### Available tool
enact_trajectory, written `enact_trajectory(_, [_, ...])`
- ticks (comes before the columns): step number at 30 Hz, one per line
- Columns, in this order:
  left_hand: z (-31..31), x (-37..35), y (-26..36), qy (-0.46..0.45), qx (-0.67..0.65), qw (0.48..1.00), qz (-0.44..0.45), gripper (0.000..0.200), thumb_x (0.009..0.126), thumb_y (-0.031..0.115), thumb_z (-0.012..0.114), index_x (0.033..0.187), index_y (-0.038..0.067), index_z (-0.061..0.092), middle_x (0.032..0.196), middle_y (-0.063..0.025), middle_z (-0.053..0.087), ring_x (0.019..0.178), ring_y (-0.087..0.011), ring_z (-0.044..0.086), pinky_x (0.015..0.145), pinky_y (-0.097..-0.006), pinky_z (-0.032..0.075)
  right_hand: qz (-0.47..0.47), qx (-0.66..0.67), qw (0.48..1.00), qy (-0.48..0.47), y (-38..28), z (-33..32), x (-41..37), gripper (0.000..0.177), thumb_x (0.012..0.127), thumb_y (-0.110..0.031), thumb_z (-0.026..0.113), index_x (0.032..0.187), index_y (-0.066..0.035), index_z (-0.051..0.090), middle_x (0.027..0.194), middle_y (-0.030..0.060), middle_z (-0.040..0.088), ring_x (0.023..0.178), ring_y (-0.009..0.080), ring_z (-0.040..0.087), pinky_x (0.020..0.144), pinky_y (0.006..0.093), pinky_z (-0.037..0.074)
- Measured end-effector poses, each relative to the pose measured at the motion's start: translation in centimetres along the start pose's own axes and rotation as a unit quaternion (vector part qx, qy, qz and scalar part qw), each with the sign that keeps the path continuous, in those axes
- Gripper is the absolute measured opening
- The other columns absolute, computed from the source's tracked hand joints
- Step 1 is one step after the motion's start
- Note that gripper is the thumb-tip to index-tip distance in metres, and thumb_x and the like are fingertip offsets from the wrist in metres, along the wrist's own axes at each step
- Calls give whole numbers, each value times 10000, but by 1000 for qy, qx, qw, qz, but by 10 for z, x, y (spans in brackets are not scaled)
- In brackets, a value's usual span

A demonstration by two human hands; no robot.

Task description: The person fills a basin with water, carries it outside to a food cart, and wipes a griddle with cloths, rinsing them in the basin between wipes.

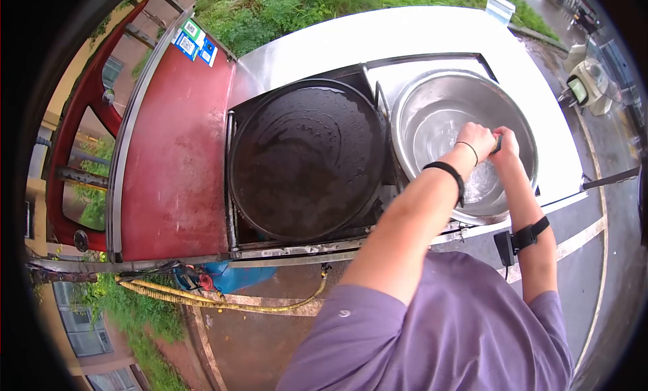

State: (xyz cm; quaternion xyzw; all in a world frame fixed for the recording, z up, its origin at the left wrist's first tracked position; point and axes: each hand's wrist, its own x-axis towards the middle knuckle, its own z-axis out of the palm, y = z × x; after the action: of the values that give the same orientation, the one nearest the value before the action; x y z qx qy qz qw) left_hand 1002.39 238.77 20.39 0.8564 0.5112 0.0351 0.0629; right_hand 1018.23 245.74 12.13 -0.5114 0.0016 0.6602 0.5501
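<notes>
Inside a large steel pot [410,106] with clear, rippling water, my two hands are pressed close together. My left hand [475,136] is closed in a fist. Beside it, my right hand [509,145] is also closed. A small dark wad [497,145] shows between them, mostly hidden by the fingers; its kind cannot be made out. The water [432,128] is disturbed and splashing under the hands. Left of the pot lies a wide, round black griddle [307,158], its surface wet with drops and streaks.
A red panel [175,148] with stickers borders the griddle on the left. Behind is a white counter surface [378,33] with a clear plastic tub [499,10] at its far corner. Below the cart's edge hang a yellow hose [270,308] and a blue object [239,277]. A scooter [588,84] stands at right.
</notes>
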Motion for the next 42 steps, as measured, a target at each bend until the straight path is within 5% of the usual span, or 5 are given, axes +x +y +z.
enact_trajectory(15, [-104, -237, -163, 96, -789, 592, -131, 322, 974, 182, 517, 1154, -70, 608, 1032, -108, 673, 895, -137, 654, 778, -280, 516, 12, -310, 768, -561, 85, 160, -240, 677, 964, -219, 653, 1507, -11, 308, 1313, 118, 566, 1159, 182, 581, 973, 332, 495])
enact_trajectory(26, [-58, -366, -268, 299, -557, 703, -326, 278, 931, 82, 547, 1157, -59, 628, 1059, -77, 690, 962, -116, 627, 861, -268, 482, -324, -613, 558, -455, 235, 245, -231, 377, 753, -80, 636, 1122, -20, 684, 873, 162, 713, 799, 231, 709, 778, 343, 555])
enact_trajectory(36, [-40, -382, -322, 347, -838, 288, -307, 394, 842, 119, 402, 1184, -16, 544, 1211, -177, 612, 1172, -372, 576, 1055, -544, 414, -200, -471, 714, -478, 253, 279, -268, 169, 844, -54, 664, 991, 27, 683, 888, 21, 676, 813, 58, 603, 741, 239, 503])
enact_trajectory(41, [-16, -385, -330, 319, -844, 272, -335, 370, 861, 124, 438, 1185, -22, 540, 1271, -176, 586, 1159, -312, 580, 982, -426, 476, -16, -414, 740, -530, 257, 280, -277, 225, 845, -32, 663, 1058, 37, 680, 975, 37, 694, 875, 90, 638, 785, 244, 518])
enact_trajectory(42, [-14, -384, -328, 337, -672, 474, -458, 352, 865, 110, 484, 1187, -13, 553, 1260, -165, 592, 1137, -288, 586, 950, -406, 487, -100, -446, 674, -580, 260, 276, -273, 270, 821, -71, 669, 1069, 36, 679, 945, 72, 709, 849, 137, 660, 775, 279, 529])
